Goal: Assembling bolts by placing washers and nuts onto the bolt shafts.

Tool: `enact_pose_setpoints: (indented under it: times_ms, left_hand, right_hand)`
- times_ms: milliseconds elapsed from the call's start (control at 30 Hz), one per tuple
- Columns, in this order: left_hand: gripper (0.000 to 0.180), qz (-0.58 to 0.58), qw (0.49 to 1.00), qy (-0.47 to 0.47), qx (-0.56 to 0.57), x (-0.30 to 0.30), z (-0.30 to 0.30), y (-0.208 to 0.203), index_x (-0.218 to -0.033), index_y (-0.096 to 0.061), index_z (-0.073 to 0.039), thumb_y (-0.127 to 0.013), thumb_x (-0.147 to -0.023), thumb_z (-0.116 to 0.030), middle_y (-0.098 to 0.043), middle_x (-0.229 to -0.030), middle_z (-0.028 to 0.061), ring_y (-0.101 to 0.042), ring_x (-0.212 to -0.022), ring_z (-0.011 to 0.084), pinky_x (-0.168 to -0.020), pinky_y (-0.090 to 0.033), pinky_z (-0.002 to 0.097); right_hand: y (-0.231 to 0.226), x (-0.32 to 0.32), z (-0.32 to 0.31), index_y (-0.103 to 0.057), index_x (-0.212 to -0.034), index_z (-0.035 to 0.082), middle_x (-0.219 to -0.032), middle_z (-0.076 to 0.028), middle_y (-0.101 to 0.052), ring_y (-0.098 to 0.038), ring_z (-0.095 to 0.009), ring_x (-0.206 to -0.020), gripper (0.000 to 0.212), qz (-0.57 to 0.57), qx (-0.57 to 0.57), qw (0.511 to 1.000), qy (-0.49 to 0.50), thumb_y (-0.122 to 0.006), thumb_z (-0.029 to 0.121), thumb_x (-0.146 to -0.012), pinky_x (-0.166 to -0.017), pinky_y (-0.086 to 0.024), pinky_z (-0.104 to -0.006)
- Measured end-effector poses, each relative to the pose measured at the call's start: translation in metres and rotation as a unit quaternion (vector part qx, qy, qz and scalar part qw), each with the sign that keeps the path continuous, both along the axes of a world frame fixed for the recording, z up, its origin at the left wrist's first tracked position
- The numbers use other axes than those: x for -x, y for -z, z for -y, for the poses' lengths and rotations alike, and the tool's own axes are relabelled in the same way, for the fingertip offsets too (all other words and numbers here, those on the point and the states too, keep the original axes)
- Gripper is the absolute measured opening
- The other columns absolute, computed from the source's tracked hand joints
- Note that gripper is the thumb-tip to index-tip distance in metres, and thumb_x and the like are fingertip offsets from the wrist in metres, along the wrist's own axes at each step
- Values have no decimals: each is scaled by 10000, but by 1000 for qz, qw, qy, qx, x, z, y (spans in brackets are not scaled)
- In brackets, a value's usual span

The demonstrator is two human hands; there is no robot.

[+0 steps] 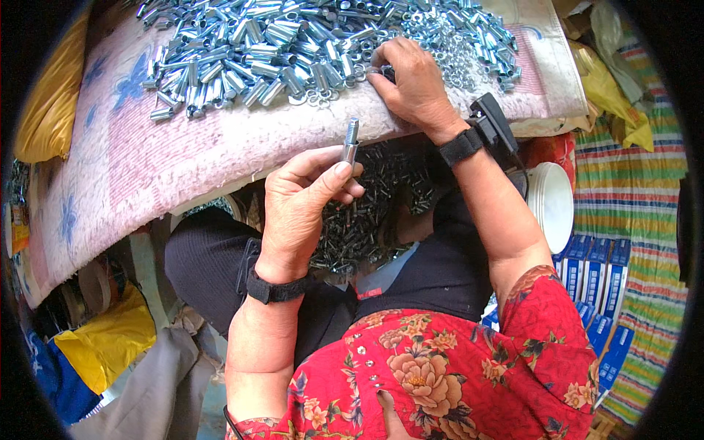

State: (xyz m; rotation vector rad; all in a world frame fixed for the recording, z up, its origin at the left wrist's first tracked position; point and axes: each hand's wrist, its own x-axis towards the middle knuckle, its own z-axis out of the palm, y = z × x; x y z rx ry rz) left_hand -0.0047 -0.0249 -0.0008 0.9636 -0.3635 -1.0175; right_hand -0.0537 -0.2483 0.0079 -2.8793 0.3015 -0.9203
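My left hand (304,192) is closed in front of the table edge, pinching a sleeve anchor bolt (350,143) between thumb and fingers. The bolt stands upright, its threaded end pointing up out of a shiny metal sleeve. Over on the cloth, my right hand (414,84) reaches to the near edge of a heap of small washers (447,55). Its thumb and index finger curl together there; what lies between them is too small to make out. A large pile of loose metal sleeves (257,55) spreads to the left of that hand.
A pink and white patterned cloth (132,176) covers the table. Below its edge, between my knees, lies a mass of dark bolts (352,235). A white bucket (551,209) stands at the right, near blue and white boxes (605,279). Yellow bags (110,341) lie lower left.
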Motion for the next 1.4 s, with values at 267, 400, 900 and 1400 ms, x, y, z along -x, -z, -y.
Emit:
enact_pose_setpoints:
  times_ms: [267,400,900,1400]
  left_hand:
    - [239,20,1000,-10,-1,2,3,3,-1024,-587,14,-602,-816,-102,-642,-894,118,-610,-670,138,-593,-472,217]
    - [237,22,1000,-11,-8,1,2,0,-1020,-589,14,-603,-816,-105,-640,-907,113,-614,-684,141,-605,-476,220]
    - [203,440,890,-116,-23,-2,4,-4,-922,-645,-19,-673,-721,-11,-629,-812,53,-576,-706,96,-631,-461,226]
    - [236,282,957,-65,-13,8,3,2,-992,-618,9,-650,-759,-7,-617,-818,35,-578,-701,92,-628,-458,207]
  right_hand:
    - [-6,6,-13,-599,-816,58,-758,-71,-611,-579,-200,-716,113,84,-161,981,-65,-635,59,-710,-642,-458,-302]
    - [-38,23,-46,-649,-882,16,-797,-42,-654,-598,-94,-718,123,67,-523,837,-142,-633,29,-760,-629,-474,-219]
    - [-32,49,-77,-632,-925,2,-767,-32,-595,-542,-78,-618,146,81,-729,659,-167,-619,29,-783,-552,-432,-189]
    - [-28,51,-89,-626,-808,7,-700,-76,-577,-550,-154,-588,108,43,-396,912,-94,-666,67,-727,-525,-430,-257]
